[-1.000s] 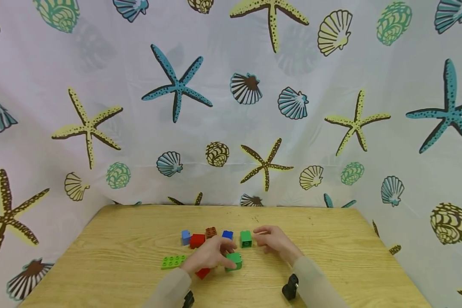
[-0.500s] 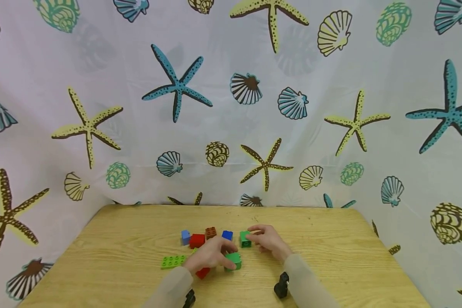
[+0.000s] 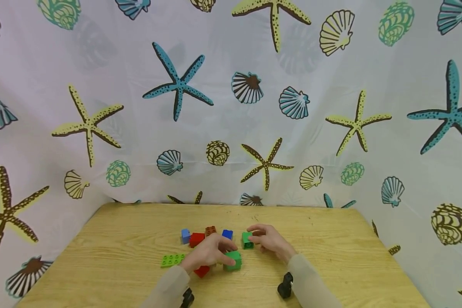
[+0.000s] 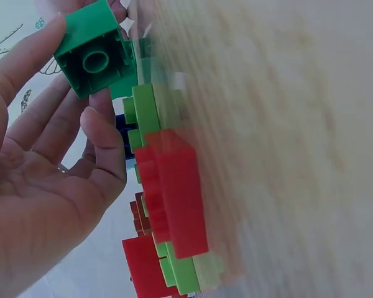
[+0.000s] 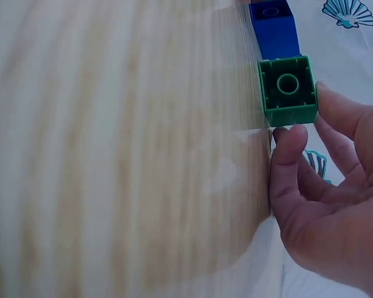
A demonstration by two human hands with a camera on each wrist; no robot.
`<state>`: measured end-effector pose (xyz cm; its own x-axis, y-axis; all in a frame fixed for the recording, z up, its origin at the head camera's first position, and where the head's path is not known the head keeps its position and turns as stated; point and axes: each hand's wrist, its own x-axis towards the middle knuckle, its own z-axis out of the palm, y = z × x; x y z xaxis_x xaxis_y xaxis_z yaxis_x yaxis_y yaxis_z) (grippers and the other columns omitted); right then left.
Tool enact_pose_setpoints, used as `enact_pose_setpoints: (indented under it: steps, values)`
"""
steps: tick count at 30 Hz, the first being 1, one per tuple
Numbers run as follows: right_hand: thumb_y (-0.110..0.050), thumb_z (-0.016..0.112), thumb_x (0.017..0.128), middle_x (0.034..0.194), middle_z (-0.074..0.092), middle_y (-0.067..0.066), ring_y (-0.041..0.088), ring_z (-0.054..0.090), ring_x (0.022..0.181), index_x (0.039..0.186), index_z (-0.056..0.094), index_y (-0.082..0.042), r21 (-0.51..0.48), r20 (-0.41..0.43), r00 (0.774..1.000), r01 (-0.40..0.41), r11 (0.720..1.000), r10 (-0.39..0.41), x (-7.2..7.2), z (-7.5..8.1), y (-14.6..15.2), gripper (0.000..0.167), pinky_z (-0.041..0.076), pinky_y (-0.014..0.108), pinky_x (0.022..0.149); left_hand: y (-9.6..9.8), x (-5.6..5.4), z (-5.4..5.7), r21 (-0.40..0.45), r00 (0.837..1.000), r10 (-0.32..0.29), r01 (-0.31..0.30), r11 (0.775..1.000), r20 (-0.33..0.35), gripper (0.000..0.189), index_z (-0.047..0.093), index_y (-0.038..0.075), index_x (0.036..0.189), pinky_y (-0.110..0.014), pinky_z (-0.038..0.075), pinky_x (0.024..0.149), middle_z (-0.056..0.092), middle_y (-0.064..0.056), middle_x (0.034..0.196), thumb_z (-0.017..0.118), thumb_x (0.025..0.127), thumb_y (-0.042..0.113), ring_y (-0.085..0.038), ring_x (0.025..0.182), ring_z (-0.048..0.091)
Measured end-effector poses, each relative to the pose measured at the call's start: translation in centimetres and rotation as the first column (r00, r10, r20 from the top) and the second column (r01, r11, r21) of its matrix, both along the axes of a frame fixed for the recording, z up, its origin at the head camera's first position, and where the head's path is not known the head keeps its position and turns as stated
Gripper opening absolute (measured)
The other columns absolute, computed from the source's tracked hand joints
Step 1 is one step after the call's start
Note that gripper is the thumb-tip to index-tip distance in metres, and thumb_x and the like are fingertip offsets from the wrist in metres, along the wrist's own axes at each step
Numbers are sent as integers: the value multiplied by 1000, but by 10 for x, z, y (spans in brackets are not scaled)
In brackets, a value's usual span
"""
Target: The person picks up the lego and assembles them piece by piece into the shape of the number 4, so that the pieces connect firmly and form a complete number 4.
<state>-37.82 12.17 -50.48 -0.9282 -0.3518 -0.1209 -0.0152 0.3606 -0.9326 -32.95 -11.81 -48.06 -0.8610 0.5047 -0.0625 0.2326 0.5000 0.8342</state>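
Observation:
In the head view my left hand (image 3: 209, 252) pinches a green toy building brick (image 3: 233, 260) at the centre of the table. The left wrist view shows the thumb against this green brick (image 4: 94, 53), its hollow underside facing the camera. My right hand (image 3: 270, 239) touches a second green brick (image 3: 248, 241) farther back, with loosely bent fingers. In the right wrist view that green brick (image 5: 288, 90) lies on its side, a fingertip (image 5: 324, 92) at its edge. A blue brick (image 5: 276, 30) stands beyond it.
Left of the hands lie a long lime-green brick (image 3: 172, 260), a light blue brick (image 3: 185, 236), a red brick (image 3: 196, 239) and a brown brick (image 3: 210, 231). Another red brick (image 3: 202, 270) is partly under my left hand. A shell-patterned curtain (image 3: 231, 128) borders the wooden table (image 3: 331, 248).
My right hand has moved left to the second green brick, which has turned slightly and shifted a little to the right. My left hand stays almost still with its green brick.

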Motion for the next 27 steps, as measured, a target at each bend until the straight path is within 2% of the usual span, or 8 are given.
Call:
enact_pose_setpoints:
  steps: [3,9,12,21,25,27]
  values:
    - [-21,66,95,121,62,13,16,53,75,123,61,-6,12,-4,1000,-25,1000,25,0,0,2,32,46,27,59,-3,2,1,27,999,41,-41,999,17,42,72,7,115,-43,54,90,72,-2,109,84,78,21,-20,99,64]
    - [-21,64,96,126,58,14,18,57,89,134,55,-6,39,-11,998,-63,997,63,0,2,2,42,48,29,63,-8,3,2,77,993,98,-103,992,69,43,72,8,117,-42,54,90,70,-2,113,83,78,22,-20,102,63]
    - [-22,64,96,122,60,11,17,56,90,129,60,-7,58,-10,997,-73,996,73,0,2,3,36,48,28,63,-10,3,2,90,990,117,-124,988,75,42,72,9,117,-42,53,91,70,-2,114,83,79,23,-20,104,62]
    - [-19,68,93,112,65,8,15,57,86,118,55,-6,9,9,994,-111,994,110,0,1,7,31,47,28,64,-12,5,0,100,986,141,-149,984,85,42,70,11,118,-42,54,89,68,-2,115,81,80,24,-20,104,61]
    - [-16,69,92,106,66,6,13,58,84,116,53,-7,-29,12,992,-121,992,122,0,0,8,30,48,28,64,-12,5,0,142,988,133,-144,979,84,46,66,9,125,-41,53,91,68,-3,117,79,84,25,-21,107,62]
    - [-14,69,92,108,66,8,13,60,85,116,52,-5,-49,11,993,-118,992,119,1,0,9,30,51,29,67,-12,4,0,166,988,134,-145,975,77,47,65,9,127,-41,53,91,67,-4,118,78,85,26,-21,107,62]
